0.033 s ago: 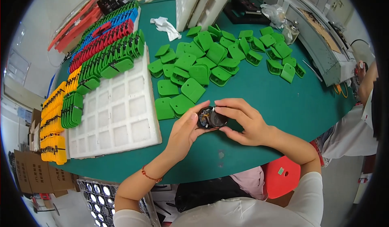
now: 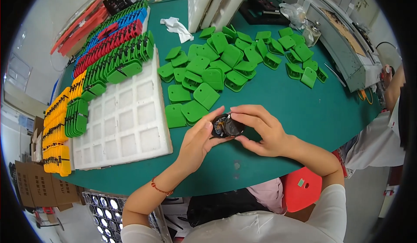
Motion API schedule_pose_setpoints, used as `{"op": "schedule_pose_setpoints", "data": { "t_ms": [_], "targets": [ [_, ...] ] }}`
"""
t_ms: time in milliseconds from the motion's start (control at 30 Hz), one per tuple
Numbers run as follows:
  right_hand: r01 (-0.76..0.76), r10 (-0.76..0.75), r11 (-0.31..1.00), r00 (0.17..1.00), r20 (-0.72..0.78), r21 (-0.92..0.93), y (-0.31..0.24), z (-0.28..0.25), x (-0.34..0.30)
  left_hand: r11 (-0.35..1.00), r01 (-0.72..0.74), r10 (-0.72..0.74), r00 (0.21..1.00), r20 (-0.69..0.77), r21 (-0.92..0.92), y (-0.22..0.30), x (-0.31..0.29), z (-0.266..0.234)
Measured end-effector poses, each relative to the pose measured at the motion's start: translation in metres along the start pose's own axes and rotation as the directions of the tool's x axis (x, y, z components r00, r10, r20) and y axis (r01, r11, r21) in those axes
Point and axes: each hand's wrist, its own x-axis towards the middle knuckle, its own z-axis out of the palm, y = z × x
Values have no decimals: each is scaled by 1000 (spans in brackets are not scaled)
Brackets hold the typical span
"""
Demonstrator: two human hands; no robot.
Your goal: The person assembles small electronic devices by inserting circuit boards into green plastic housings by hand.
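Observation:
In front of me, over the near part of the table, is a small black round housing (image 2: 218,129), its inside showing fine wires and electronic parts. My left hand (image 2: 194,142) grips it from the left with thumb and fingers. A dark round cover (image 2: 234,127) sits tilted at the housing's right side, pinched by the fingers and thumb of my right hand (image 2: 268,133). Whether cover and housing are joined there, I cannot tell. Just beyond my hands lie many loose green plastic pieces (image 2: 207,96), rounded and folded, each with a small hole.
On the left, a white foam tray (image 2: 145,139) borders rows of yellow (image 2: 56,132), green (image 2: 78,117), red and blue pieces. Foam slabs (image 2: 219,6), a white cloth (image 2: 177,28) and a grey machine (image 2: 343,47) stand farther back. A red stool (image 2: 302,191) is below the near edge.

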Motion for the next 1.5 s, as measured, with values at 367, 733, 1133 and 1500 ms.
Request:
{"op": "schedule_pose_setpoints", "data": {
  "t_ms": [367,733,1133,1500],
  "targets": [
    [44,-44,999,999,-13,30,3,3,-4,996,42,-46,998,51,82,4,-4,8],
    [86,-86,996,996,-16,6,3,4,-3,975,-80,62,994,92,209,1,-6,9],
    [118,-118,993,993,-19,8,6,4,-4,950,-130,109,990,91,284,-1,-7,11],
    [111,-110,994,994,-17,22,6,5,-3,924,-156,134,987,86,350,-1,-8,10]
  ]
}}
